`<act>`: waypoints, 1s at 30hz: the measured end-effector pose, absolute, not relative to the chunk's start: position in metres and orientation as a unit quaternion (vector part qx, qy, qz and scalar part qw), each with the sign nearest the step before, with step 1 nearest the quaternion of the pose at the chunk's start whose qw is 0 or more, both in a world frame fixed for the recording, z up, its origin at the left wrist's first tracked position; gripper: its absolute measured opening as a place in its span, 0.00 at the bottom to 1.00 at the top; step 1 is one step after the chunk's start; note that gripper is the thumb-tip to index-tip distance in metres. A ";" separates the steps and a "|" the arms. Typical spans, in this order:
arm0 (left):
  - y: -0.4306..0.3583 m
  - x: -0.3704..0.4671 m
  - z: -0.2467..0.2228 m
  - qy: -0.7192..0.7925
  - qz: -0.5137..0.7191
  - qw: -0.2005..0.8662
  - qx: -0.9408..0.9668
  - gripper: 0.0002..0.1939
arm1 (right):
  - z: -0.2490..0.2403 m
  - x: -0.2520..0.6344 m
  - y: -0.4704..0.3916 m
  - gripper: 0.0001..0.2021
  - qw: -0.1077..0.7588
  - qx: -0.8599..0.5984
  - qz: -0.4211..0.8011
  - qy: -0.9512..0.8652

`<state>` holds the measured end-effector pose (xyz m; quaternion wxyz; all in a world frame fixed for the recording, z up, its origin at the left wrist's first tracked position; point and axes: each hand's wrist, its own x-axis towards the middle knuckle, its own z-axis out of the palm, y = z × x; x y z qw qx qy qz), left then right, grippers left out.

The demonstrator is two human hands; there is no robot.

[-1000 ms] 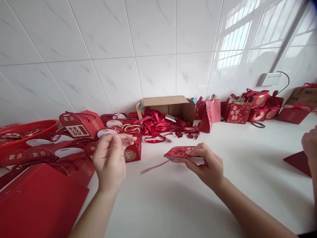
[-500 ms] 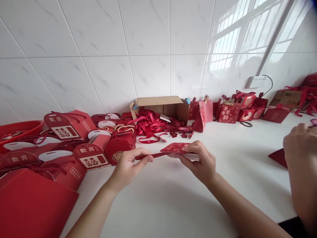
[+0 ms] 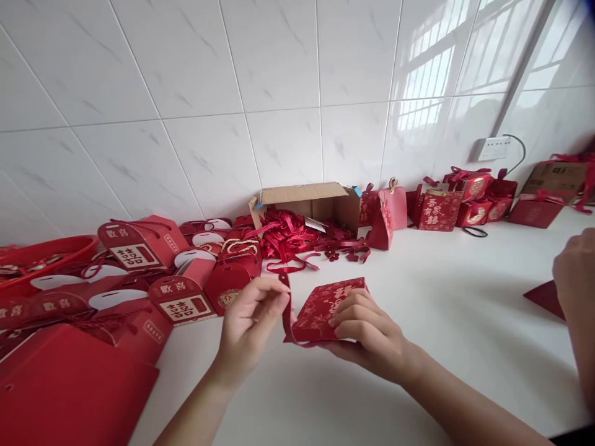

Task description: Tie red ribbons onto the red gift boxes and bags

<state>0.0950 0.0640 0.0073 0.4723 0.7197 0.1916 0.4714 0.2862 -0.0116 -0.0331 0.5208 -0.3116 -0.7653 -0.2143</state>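
Observation:
My right hand (image 3: 372, 328) grips a flat red patterned gift bag (image 3: 320, 313) from its right side, fingers on the printed face and thumb underneath. A narrow dark red strap (image 3: 287, 310) curves up from the bag's left end. My left hand (image 3: 253, 322) pinches the top of that strap between thumb and forefinger. Both hands are above the white table (image 3: 260, 396). Beyond them, an open cardboard box (image 3: 302, 193) spills red ribbons (image 3: 288, 232) and small flower-shaped red pieces (image 3: 344, 251).
Red boxes (image 3: 181, 300) with cords are heaped at the left, beside a red basin (image 3: 79, 248). Finished-looking red bags (image 3: 440, 210) stand along the tiled wall. Another person's hand (image 3: 576, 279) is at the right edge, near a dark red piece (image 3: 546, 299).
The bag's printed face has tilted into view, and its strap now bends upward at the left. My right hand has turned over the bag. The camera view has shifted slightly.

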 end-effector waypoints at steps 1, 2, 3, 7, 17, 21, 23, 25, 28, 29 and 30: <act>0.065 0.095 0.007 0.186 0.446 0.483 0.730 0.05 | -0.033 0.287 -0.011 0.09 0.527 -0.314 -0.211 -0.762; 0.065 0.095 0.006 0.180 0.421 0.495 0.739 0.07 | -0.033 0.288 -0.011 0.09 0.533 -0.313 -0.209 -0.758; 0.066 0.096 0.005 0.174 0.402 0.503 0.745 0.09 | -0.033 0.288 -0.010 0.09 0.539 -0.311 -0.208 -0.754; 0.065 0.099 0.001 0.158 0.366 0.450 0.799 0.07 | -0.033 0.291 -0.010 0.09 0.547 -0.315 -0.192 -0.752; 0.060 0.106 -0.004 0.204 0.367 0.467 0.778 0.06 | -0.037 0.294 -0.009 0.12 0.547 -0.333 -0.184 -0.746; 0.062 0.105 -0.005 0.193 0.385 0.458 0.777 0.06 | -0.035 0.294 -0.009 0.13 0.551 -0.329 -0.185 -0.744; 0.062 0.104 -0.005 0.195 0.385 0.448 0.783 0.06 | -0.034 0.293 -0.009 0.12 0.553 -0.332 -0.182 -0.742; 0.061 0.103 -0.005 0.192 0.385 0.443 0.787 0.06 | -0.034 0.293 -0.010 0.11 0.555 -0.333 -0.179 -0.741; 0.061 0.104 -0.005 0.164 0.371 0.461 0.789 0.06 | -0.034 0.293 -0.010 0.11 0.557 -0.332 -0.180 -0.740; 0.061 0.104 -0.004 0.152 0.363 0.469 0.790 0.06 | -0.034 0.293 -0.010 0.11 0.558 -0.331 -0.181 -0.740; 0.061 0.104 -0.004 0.141 0.354 0.475 0.793 0.06 | -0.034 0.293 -0.010 0.11 0.557 -0.331 -0.181 -0.740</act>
